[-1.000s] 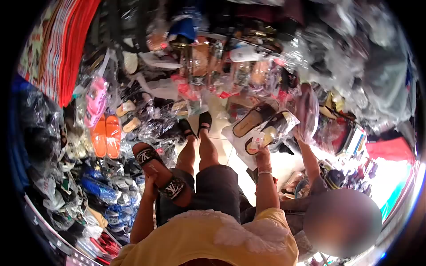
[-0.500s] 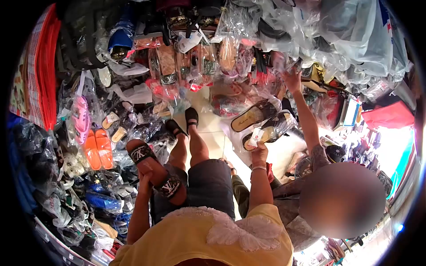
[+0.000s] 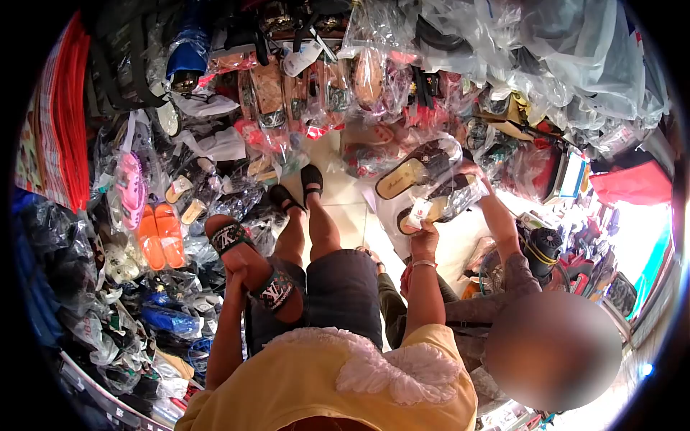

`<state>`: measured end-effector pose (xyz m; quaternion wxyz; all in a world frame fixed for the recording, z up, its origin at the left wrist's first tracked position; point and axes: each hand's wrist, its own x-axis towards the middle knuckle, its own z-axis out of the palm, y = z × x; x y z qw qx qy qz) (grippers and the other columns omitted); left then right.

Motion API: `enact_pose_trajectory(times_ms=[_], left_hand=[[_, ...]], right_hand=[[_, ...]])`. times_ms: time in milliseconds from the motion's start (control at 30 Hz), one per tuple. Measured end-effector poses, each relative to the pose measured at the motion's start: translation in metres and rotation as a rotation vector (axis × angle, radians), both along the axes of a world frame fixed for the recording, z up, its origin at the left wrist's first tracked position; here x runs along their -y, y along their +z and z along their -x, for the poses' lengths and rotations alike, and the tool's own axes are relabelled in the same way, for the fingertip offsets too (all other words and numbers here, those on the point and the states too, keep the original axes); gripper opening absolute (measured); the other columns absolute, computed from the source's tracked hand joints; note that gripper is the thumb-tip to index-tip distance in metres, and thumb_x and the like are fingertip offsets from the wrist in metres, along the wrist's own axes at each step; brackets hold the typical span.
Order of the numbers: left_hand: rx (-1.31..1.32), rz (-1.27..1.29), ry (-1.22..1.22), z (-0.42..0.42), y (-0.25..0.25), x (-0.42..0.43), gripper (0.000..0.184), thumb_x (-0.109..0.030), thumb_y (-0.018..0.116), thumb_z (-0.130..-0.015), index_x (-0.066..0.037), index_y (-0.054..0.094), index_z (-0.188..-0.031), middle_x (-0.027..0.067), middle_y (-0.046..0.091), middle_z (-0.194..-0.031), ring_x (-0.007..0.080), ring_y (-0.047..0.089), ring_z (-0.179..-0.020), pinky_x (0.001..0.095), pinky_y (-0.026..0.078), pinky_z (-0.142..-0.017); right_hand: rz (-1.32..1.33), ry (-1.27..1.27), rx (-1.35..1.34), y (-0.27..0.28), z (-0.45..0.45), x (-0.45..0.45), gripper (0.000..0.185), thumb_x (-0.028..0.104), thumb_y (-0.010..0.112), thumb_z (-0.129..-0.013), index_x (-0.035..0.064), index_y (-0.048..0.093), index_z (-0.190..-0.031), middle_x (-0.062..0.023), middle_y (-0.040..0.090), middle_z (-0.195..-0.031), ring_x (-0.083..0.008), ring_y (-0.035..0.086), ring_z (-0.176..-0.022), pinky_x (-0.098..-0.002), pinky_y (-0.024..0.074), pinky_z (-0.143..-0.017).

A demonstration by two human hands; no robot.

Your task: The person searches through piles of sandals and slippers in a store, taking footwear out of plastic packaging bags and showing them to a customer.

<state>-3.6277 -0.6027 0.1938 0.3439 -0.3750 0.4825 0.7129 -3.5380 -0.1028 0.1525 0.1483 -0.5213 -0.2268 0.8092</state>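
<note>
My left hand [image 3: 243,271] is closed around a pair of brown slide sandals [image 3: 267,276] with dark patterned straps and white lettering, held sole to sole or overlapped over my lap. My right hand [image 3: 424,241] grips the lower end of a pair of sandals in clear plastic [image 3: 406,178], beside a white tag [image 3: 419,211]. These have dark uppers and tan insoles. Another person's hand [image 3: 471,171] is at the far right edge of the same plastic; whether it grips the plastic I cannot tell.
Plastic-wrapped footwear lies piled on the left, including orange slides [image 3: 161,237] and pink clogs [image 3: 131,188]. More bagged shoes [image 3: 370,79] line the far side. A co-worker's sleeve [image 3: 514,280] is close on my right, near stacked goods [image 3: 546,244].
The other person's hand has come down from the far shelf to the wrapped sandals in my right hand. My left hand still holds the brown slides, with little movement.
</note>
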Motion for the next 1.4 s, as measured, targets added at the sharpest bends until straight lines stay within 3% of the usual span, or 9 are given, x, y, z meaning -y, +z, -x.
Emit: enact_pose_trajectory(times_ms=[267,400,500,600,667,900,1233,1300,1400], left_hand=[[-0.047,-0.027,0.006,0.016,0.013,0.000,0.071,-0.023,0.063,-0.076,-0.017,0.025,-0.137,0.0068,0.042,-0.127,0.0237,0.045,-0.116,0.0365,0.041,-0.092],[0.121,0.093,-0.082,0.037,0.044,-0.003,0.045,-0.028,0.061,-0.080,-0.014,0.048,-0.121,0.0016,0.057,-0.107,0.0167,0.056,-0.098,0.0325,0.045,-0.079],[-0.063,-0.105,-0.011,0.052,0.057,-0.006,0.051,-0.032,0.063,-0.081,-0.016,0.044,-0.125,-0.0003,0.055,-0.113,0.0147,0.053,-0.103,0.0309,0.044,-0.082],[-0.209,-0.126,-0.001,0.081,0.089,-0.015,0.070,-0.023,0.063,-0.078,-0.015,0.026,-0.136,0.0039,0.044,-0.128,0.0191,0.046,-0.115,0.0354,0.043,-0.089],[-0.271,-0.116,0.032,0.092,0.105,-0.015,0.072,-0.023,0.064,-0.076,-0.014,0.024,-0.137,0.0051,0.043,-0.128,0.0200,0.045,-0.115,0.0357,0.043,-0.088],[-0.514,-0.027,-0.083,0.095,0.116,-0.012,0.079,-0.030,0.065,-0.075,-0.006,0.020,-0.135,0.0105,0.041,-0.126,0.0203,0.041,-0.116,0.0345,0.039,-0.093],[-0.672,-0.031,-0.031,0.080,0.140,0.014,0.076,-0.046,0.055,-0.086,-0.004,0.019,-0.139,0.0115,0.044,-0.125,0.0202,0.042,-0.117,0.0349,0.035,-0.097],[-0.657,0.229,-0.106,0.087,0.136,0.036,0.077,-0.064,0.044,-0.083,-0.017,0.023,-0.140,0.0030,0.058,-0.103,0.0043,0.038,-0.063,0.0181,0.030,-0.049],[-0.576,0.166,0.079,0.106,0.160,0.069,0.071,-0.064,0.036,-0.086,-0.016,0.030,-0.137,0.0041,0.059,-0.095,0.0063,0.039,-0.057,0.0190,0.027,-0.046]], right_hand=[[-0.069,-0.063,0.008,0.028,-0.006,0.016,0.036,0.008,0.063,-0.070,0.0063,0.057,-0.106,-0.0057,0.061,-0.103,-0.0234,0.057,-0.098,-0.0357,0.0419,-0.090],[-0.167,0.059,0.204,0.028,-0.047,0.020,0.060,0.053,0.046,-0.087,0.0071,0.045,-0.127,-0.0109,0.050,-0.124,-0.0276,0.053,-0.104,-0.0396,0.0383,-0.096],[0.471,-0.342,-0.210,0.092,-0.034,0.083,0.080,0.065,0.049,-0.078,0.0062,0.040,-0.130,-0.0127,0.043,-0.132,-0.0240,0.039,-0.123,-0.0469,0.0230,-0.105],[0.143,0.193,0.074,0.131,0.002,0.159,0.084,0.070,0.047,-0.075,0.0037,0.042,-0.126,-0.0125,0.048,-0.125,-0.0282,0.045,-0.115,-0.0455,0.0314,-0.099],[0.608,0.176,-0.049,0.097,-0.009,0.175,0.083,0.068,0.047,-0.076,0.0065,0.037,-0.131,-0.0133,0.043,-0.129,-0.0314,0.045,-0.116,-0.0470,0.0360,-0.095],[0.181,1.148,-0.596,0.174,0.145,0.282,0.084,0.047,0.057,-0.084,0.0092,0.013,-0.144,-0.0112,0.023,-0.145,-0.0260,0.028,-0.130,-0.0388,0.0296,-0.103],[0.303,1.189,-0.366,0.226,0.155,0.307,0.085,0.007,0.067,-0.072,0.0076,0.020,-0.143,-0.0077,0.032,-0.140,-0.0203,0.035,-0.126,-0.0319,0.0320,-0.101],[0.217,1.151,-0.321,0.202,0.141,0.289,0.080,0.001,0.063,-0.071,0.0062,0.026,-0.141,-0.0081,0.043,-0.131,-0.0213,0.043,-0.119,-0.0315,0.0373,-0.096],[0.140,1.073,-0.234,0.185,0.122,0.250,0.078,-0.002,0.060,-0.071,0.0058,0.026,-0.140,-0.0107,0.043,-0.130,-0.0251,0.046,-0.116,-0.0349,0.0399,-0.095]])
